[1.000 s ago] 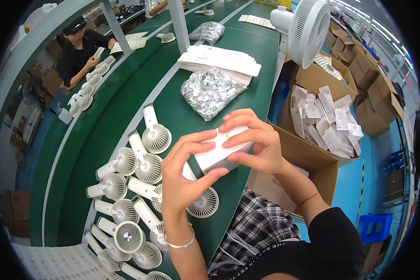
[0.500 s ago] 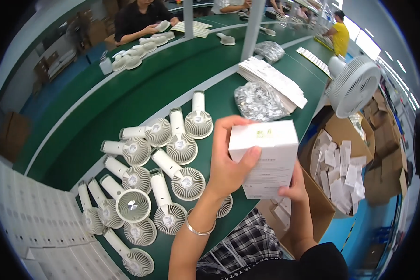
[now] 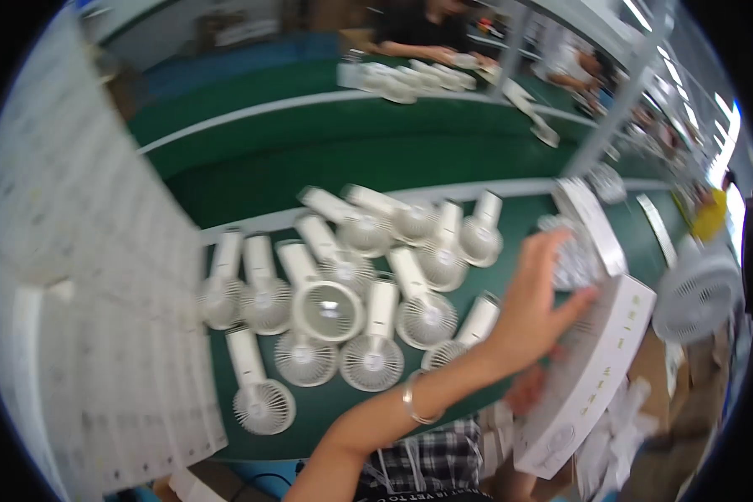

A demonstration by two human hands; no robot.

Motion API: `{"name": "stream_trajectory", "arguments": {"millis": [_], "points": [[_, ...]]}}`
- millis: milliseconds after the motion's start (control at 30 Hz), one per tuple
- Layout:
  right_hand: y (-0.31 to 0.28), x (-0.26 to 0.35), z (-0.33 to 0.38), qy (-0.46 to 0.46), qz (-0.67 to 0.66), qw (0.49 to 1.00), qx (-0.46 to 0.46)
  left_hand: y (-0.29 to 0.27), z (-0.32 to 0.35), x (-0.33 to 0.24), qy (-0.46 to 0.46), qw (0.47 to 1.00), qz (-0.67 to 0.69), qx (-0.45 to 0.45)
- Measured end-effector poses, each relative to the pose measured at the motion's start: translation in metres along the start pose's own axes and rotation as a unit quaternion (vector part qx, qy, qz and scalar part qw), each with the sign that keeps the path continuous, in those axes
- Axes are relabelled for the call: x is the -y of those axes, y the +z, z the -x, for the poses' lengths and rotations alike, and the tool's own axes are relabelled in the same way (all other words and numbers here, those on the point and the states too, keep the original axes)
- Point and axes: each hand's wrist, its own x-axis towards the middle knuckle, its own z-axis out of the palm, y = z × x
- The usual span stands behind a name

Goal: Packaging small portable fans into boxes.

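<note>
A long white box [image 3: 592,381] with a line drawing of a fan at its lower end is tilted in front of me on the right. My right hand [image 3: 525,391] grips its near-left side, mostly hidden behind it and blurred. Beside the box's upper part is my left hand [image 3: 537,305], open, thumb and fingers spread, the thumb tip over the box's edge. Behind its fingers lies a clear plastic bag bundle [image 3: 571,266]. To the left, several white handheld fans [image 3: 372,356] lie on the green table [image 3: 443,410], one with an open, cup-like head [image 3: 328,311].
Tall stacked white boxes [image 3: 117,318] wall off the left. A stack of folded white cartons [image 3: 591,219] lies by the grey post [image 3: 615,109]. At right stand a larger fan [image 3: 696,293] and a carton of white paper pieces [image 3: 619,427]. A co-worker [image 3: 427,33] sits across the table.
My view has swung left. The box has turned from upright to a slant, showing a different long face, and moved lower right. My left hand has loosened from around it, fingers spreading.
</note>
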Motion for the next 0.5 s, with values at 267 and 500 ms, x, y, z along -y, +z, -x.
{"name": "stream_trajectory", "arguments": {"millis": [267, 500], "points": [[-0.052, -0.03, -0.018, -0.263, 0.286, 0.908, -0.154, -0.02, 0.062, -0.067, -0.132, 0.965, -0.157, 0.162], [-0.044, -0.006, -0.018, -0.232, 0.25, 0.94, 0.029, -0.051, 0.093, -0.152, -0.134, 0.968, -0.209, 0.021]]}}
